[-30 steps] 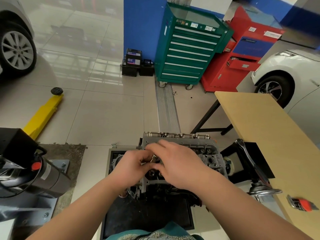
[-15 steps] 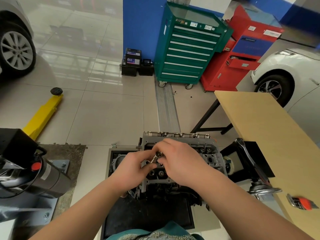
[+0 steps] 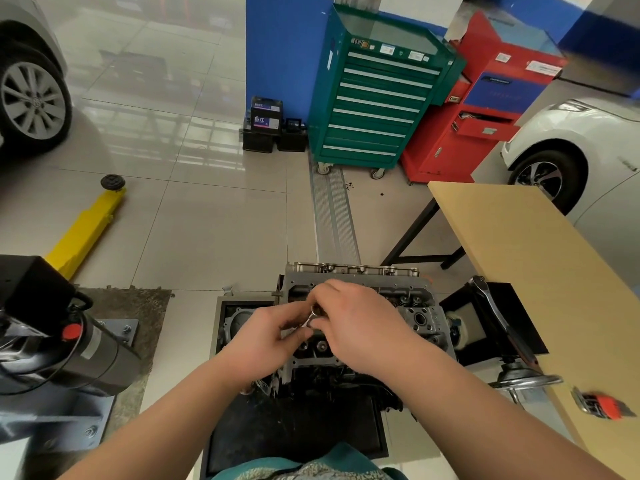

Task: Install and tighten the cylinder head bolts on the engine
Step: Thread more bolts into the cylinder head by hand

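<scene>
From the head camera, a grey cast-metal engine with its cylinder head [image 3: 412, 306] facing up sits on a black stand on the tiled floor, directly below the viewer. Both hands meet over the near left part of the head. The left hand [image 3: 263, 337] reaches in from the left with fingers curled and its fingertips pinch the lower end of a small silvery metal bolt [image 3: 313, 315]. The right hand [image 3: 360, 327] comes from the right, its thumb and forefinger curled round the bolt's round top. The bolt is held tilted just above the head surface; whether its tip has entered a hole cannot be told, as the fingers hide it.

To the right, a light wooden worktop [image 3: 519, 258] with black legs stands beside the engine. A chrome ratchet wrench [image 3: 491, 306] rests at its near left edge, and a small red-and-grey tool [image 3: 599, 403] lies at the near end. Behind the engine stand a green drawer tool cabinet [image 3: 377, 98] and a red tool cabinet [image 3: 485, 116] against a blue wall. A yellow lift arm [image 3: 86, 230] lies on the floor at left, and a white car [image 3: 581, 140] is parked at far right
</scene>
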Motion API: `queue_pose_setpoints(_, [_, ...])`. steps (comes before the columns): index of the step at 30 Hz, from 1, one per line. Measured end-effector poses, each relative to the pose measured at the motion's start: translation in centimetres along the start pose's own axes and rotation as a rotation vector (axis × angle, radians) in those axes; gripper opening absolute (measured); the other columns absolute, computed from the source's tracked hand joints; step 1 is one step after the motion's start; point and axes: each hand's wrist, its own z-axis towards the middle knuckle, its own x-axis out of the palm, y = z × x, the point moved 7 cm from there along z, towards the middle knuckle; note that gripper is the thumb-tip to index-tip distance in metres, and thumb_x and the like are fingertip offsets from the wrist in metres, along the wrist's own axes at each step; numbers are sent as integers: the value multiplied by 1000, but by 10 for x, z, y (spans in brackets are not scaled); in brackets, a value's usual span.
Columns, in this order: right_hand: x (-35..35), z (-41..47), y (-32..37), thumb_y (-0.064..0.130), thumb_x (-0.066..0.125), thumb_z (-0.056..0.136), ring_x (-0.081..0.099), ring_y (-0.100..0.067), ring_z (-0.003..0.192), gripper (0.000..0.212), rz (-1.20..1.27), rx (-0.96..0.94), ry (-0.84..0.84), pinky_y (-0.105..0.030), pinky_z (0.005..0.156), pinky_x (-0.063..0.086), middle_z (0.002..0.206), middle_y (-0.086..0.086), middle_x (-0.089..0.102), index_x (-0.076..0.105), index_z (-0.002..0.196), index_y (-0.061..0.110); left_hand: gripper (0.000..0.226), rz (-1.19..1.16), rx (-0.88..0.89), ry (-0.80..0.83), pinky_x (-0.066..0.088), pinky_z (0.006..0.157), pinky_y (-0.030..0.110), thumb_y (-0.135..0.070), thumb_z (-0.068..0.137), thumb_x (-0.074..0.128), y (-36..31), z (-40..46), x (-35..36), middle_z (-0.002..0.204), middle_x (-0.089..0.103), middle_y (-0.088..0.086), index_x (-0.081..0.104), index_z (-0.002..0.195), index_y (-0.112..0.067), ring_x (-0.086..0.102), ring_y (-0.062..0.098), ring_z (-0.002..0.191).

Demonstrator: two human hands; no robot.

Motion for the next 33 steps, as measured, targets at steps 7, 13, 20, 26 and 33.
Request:
queue_pose_setpoints(7, [5,1,5,58,61,94,58,-18,113,49,-1,8,-36,-39,83,52,127,10,56,48,134,32,20,135,-36,-152,52,65,33,-6,84,79,4,4,-7,75,67,-14,68,81,-23,64,6,73])
queue_pose_setpoints(13, [5,2,2,45,56,101,61,-23,98,27,-14,33,-63,-39,75,47,106,4,63,54,117,23,43,11,9,5,49,80,9,-19,97,72,-4,3,-3,98,73,-26,63,115,-58,71,-2,95])
queue_pose_setpoints(20, [2,1,9,58,48,99,63,-21,85,32,-138,71,-161,-35,61,40,92,9,63,52,106,27,23,160,2,-186,51,76,12,-5,85,79,-3,-1,-7,88,66,-27,79,100,-22,65,-6,88])
queue_pose_setpoints(26, [3,4,9,28,56,102,54,-20,112,28,-47,-29,-14,-41,86,52,119,5,59,51,130,25,16,199,28,-119,49,67,22,-16,89,81,-5,5,-11,76,63,-7,67,81,-14,60,10,73])
queue_pose_setpoints(33, [8,3,16,29,54,103,56,-23,97,19,-37,26,-103,-37,78,47,103,-1,63,49,117,17,6,138,63,-60,47,69,19,-18,95,71,-3,5,-5,80,61,-9,67,90,-15,58,7,77])
